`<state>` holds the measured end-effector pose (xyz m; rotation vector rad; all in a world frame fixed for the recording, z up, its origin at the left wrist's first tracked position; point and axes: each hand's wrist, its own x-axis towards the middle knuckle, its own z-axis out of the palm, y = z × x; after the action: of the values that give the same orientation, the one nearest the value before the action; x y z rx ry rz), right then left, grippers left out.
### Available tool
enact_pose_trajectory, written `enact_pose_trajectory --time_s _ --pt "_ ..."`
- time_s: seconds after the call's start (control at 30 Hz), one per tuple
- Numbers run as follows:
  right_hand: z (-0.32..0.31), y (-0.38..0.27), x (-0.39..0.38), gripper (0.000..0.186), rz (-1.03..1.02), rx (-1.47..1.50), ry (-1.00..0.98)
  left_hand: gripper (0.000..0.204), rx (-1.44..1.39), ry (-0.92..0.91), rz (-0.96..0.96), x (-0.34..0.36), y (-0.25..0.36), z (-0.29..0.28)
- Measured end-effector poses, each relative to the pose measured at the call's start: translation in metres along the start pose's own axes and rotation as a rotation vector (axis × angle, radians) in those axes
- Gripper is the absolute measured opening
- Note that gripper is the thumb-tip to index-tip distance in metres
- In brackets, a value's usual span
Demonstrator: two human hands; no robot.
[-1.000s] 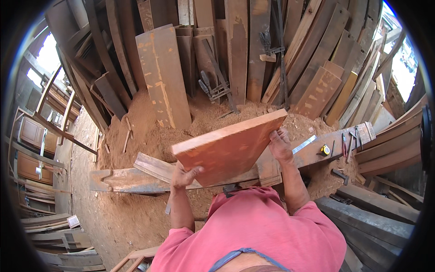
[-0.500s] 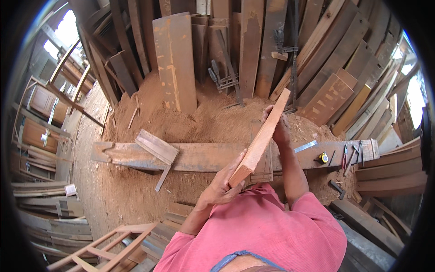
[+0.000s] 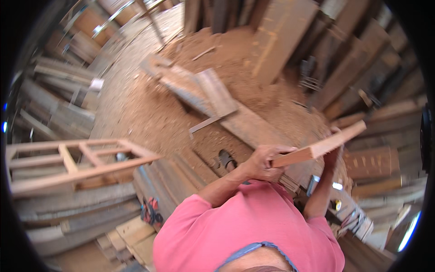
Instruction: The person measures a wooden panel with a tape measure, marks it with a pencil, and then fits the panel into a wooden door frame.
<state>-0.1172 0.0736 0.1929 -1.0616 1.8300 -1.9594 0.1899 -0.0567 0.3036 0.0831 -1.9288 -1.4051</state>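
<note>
1. The bare left hand (image 3: 265,161) is gripping one end of a thick, reddish-brown wooden board (image 3: 330,144).
2. The bare right hand (image 3: 333,153), partly hidden, is clasping the board farther along.
3. The board is hanging raised before the pink cloth shirt (image 3: 247,220).
4. A short, brown wooden plank (image 3: 217,93) is lying on the long, worn wooden bench (image 3: 262,128).

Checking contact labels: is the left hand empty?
No, the left hand grips one end of the board.
</note>
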Motion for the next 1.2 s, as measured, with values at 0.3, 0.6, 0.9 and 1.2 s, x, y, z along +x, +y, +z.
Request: enact_pose_trajectory --time_s 0.3,0.6,0.9,1.2 --pt "0.176 -0.01 0.005 0.057 0.323 0.247 -0.062 0.036 -0.221 0.478 -0.327 -0.041 -0.018 -0.147" --pt "0.409 -0.083 0.067 0.048 0.255 0.282 -0.84 0.028 -0.007 0.935 -0.258 -0.129 -0.007 -0.315" --pt "0.494 0.084 0.002 0.073 -0.278 -1.072 -1.271 0.034 0.813 1.086 -0.473 -0.171 0.071 -0.399" --pt "0.512 0.104 0.016 0.039 -0.291 -1.129 -1.283 0.034 0.958 1.288 -0.572 -0.211 0.094 -0.393"
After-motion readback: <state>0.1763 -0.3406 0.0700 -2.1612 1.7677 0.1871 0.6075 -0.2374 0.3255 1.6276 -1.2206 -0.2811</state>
